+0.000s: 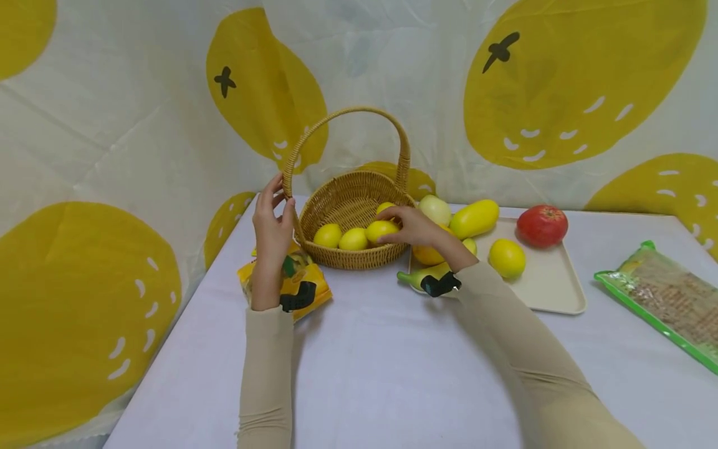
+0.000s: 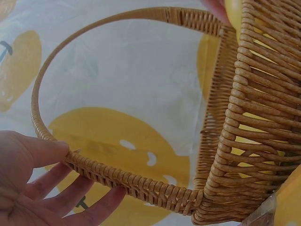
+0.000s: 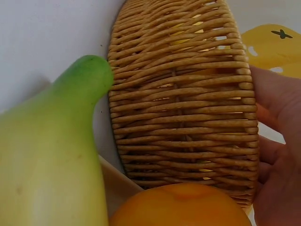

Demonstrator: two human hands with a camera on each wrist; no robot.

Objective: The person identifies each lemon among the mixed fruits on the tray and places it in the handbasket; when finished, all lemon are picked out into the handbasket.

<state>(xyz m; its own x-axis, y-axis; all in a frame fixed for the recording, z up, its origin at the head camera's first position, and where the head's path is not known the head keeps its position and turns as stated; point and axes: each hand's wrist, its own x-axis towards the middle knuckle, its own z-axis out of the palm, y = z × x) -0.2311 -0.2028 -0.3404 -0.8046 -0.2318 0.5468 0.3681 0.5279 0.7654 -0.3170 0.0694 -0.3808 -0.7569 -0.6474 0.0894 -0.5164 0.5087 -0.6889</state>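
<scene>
A wicker basket (image 1: 359, 258) with a tall arched handle (image 1: 359, 110) stands at the back of the table. My left hand (image 1: 272, 229) holds the handle low on its left side, thumb on one face and fingers behind it in the left wrist view. Several yellow lemons (image 1: 328, 236) lie along the basket's front inside. Reaching over the right rim, my right hand (image 1: 416, 226) grips one lemon (image 1: 381, 231) there with curled fingers. In the right wrist view, the basket wall hides this hand's fingertips and the lemon.
Right of the basket, a beige tray (image 1: 568, 296) bears a pomegranate (image 1: 541, 226), a yellow round fruit (image 1: 507, 259), a long yellow fruit (image 1: 475, 218) and an orange fruit (image 3: 183, 209). A banana (image 1: 417, 275) lies under my right wrist. A yellow packet (image 1: 314, 284) sits front left; a green-edged bag (image 1: 667, 296) far right.
</scene>
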